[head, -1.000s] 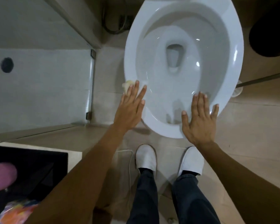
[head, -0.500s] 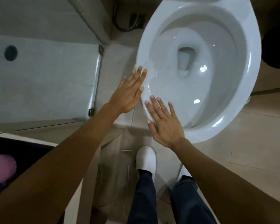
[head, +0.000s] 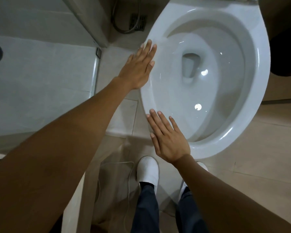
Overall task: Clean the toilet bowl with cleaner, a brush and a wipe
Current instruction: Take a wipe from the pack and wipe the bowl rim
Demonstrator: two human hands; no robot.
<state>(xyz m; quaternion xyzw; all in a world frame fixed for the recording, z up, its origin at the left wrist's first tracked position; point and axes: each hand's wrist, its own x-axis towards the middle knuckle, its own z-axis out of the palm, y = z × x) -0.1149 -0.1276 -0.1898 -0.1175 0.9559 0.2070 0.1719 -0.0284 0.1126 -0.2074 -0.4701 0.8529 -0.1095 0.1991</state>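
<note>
A: Where's the bowl (head: 252, 105) from the hands?

B: Ahead and to the right of both. Its long axis runs from the near rim by the feet up to the far end at the top of the view, leaning a little to the right.

A: And the left hand (head: 138, 68)?

B: Flat, fingers straight and close together, lying along the left rim about halfway up and pointing along it. No wipe shows under it — the palm could hide one, I can't tell.

A: The right hand (head: 168, 140)?

B: Also flat, fingers straight and slightly spread, holding nothing that I can see. Its fingertips reach the near-left rim, while the palm sits over the floor just outside the bowl.

A: So which hand takes the next stretch of rim?

B: My guess is the left for the far side, since it's already further up. The right is nearer the front curve by the slipper (head: 148, 170). Neither cleaner nor brush is in view, so either hand would have to leave the bowl to fetch one.
</note>
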